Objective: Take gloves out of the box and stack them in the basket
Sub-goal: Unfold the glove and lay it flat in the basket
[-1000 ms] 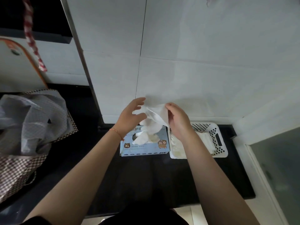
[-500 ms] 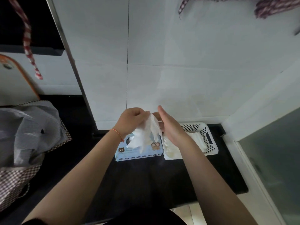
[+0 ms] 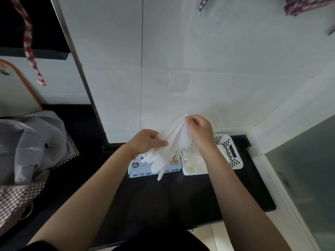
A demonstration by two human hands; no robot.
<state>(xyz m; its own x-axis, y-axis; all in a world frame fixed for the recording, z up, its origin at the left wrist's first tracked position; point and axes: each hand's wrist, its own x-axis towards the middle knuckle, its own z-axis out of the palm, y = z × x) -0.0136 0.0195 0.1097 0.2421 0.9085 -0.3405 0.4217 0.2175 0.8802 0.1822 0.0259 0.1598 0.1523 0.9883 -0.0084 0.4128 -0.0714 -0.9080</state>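
Above the box [image 3: 155,164], both hands hold one white glove [image 3: 169,147] up in the air. The right hand [image 3: 200,132] pinches the top end of the glove, up high, so the glove can hang down long. The left hand [image 3: 146,142] is curled round the middle of it, thumb on top, maybe to pull it flat and smooth. The glove's fingers dangle down in front of the box, and the lowest tip hangs past its front edge.

The box is light blue with XL on it. It sits on the dark counter [image 3: 181,200], close to the wall. The basket [image 3: 233,160] is white with holes in its sides. It sits just beside the box, on the right, touching or almost touching it. That looks handy, since a glove only has to go a short way over. Pale gloves already lie flat in the basket, so some of the job looks done. The right arm hides part of that pile.

This glove is out of the box but not in the basket yet. I think it needs to be laid flat on the pile, so the stack stays neat.
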